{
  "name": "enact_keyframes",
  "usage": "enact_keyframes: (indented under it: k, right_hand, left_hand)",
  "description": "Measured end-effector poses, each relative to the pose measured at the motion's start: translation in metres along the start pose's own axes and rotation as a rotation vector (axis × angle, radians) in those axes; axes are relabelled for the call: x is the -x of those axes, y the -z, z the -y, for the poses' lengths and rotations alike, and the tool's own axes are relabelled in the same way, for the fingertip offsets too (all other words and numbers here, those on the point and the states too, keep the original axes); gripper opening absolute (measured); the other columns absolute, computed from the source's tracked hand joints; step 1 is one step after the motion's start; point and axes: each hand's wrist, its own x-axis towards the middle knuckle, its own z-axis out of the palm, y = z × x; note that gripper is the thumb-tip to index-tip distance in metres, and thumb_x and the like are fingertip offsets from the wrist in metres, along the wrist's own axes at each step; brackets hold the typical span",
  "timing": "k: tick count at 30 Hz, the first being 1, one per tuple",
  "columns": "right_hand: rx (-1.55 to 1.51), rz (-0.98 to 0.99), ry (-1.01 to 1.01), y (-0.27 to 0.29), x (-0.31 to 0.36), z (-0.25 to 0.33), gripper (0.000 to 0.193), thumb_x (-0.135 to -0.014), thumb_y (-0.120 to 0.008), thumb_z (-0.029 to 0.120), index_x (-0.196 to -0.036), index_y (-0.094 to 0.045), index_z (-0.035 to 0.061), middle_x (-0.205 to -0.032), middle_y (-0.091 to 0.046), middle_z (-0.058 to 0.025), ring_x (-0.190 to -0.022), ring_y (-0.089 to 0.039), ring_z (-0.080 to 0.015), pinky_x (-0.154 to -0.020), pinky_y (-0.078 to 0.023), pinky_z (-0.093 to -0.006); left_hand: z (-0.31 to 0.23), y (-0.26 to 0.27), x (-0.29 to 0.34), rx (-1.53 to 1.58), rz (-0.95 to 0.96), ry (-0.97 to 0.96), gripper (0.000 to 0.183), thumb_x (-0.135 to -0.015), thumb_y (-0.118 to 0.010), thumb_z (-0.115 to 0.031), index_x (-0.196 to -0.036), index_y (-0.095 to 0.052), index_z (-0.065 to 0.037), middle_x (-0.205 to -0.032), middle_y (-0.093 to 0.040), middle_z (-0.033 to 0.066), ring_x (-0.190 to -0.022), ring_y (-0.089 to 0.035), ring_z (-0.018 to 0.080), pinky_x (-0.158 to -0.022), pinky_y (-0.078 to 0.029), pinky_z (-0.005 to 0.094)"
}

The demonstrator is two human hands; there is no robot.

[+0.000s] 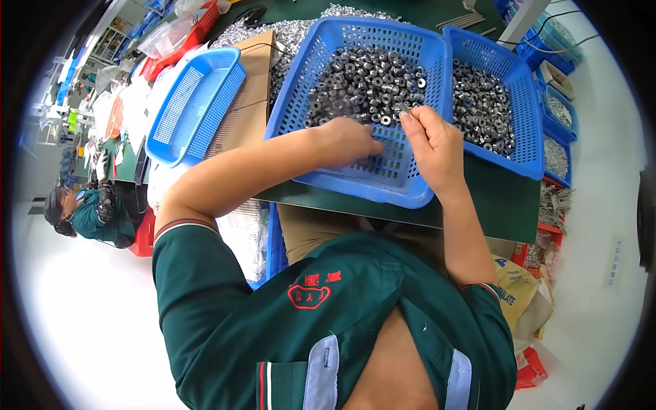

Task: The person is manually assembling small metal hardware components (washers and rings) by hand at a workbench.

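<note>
Across the upper middle of the view, a green worktable [502,201] extends beneath several containers, with a broad heap of silvery parts [249,35] toward its far side. A brown cardboard piece [253,89] lies to the left of the centre. The front basket [362,190], blue, perforated and rectangular, sits directly before the person; its far portion holds a thick layer of metal parts, while the perforated floor shows at its near end. Just beside it on the right, the second blue basket [529,126] contains a similar load. A narrower blue basket [184,102] lies obliquely on the left, beyond the cardboard.

Both bare hands are at the front basket. The right hand [437,143] is above its right side, thumb and forefinger pressed together on a small item. The left hand [352,142] is over the near middle, at the border of the parts, its fingers bent and blurred; whether they grip anything cannot be told.

The metal rings [369,78] in the front basket are short, dark silvery cylinders with central holes, lying in all orientations. Smallest is the slim grey piece [404,108] at the right fingertips, its exact form indistinct.
</note>
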Motion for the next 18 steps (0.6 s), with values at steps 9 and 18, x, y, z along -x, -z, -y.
enact_keyframes:
  k: [9,18]
  right_hand:
    - [-0.015,-0.013,0.001,0.002,0.0,-0.001,0.019,-0.09,-0.06,0.019,-0.078,-0.058,0.0034,-0.061,-0.058,-0.0119,-0.053,-0.058,-0.026,-0.049,-0.042,-0.0336]
    - [-0.132,-0.046,-0.06,0.001,0.002,0.001,0.016,-0.091,-0.06,0.014,-0.084,-0.059,0.0005,-0.057,-0.046,0.0006,-0.053,-0.039,-0.0054,-0.049,-0.033,-0.0237]
  left_hand:
    - [0.017,0.004,-0.051,0.034,-0.181,0.065,0.017,-0.078,-0.056,-0.006,-0.093,-0.066,-0.008,-0.083,-0.066,0.0155,-0.079,-0.066,0.0325,-0.067,-0.053,0.0415]
    - [0.024,-0.009,-0.057,0.206,-0.319,0.09,0.016,-0.073,-0.067,-0.014,-0.089,-0.066,-0.011,-0.086,-0.066,0.0115,-0.083,-0.065,0.0312,-0.07,-0.052,0.0436]
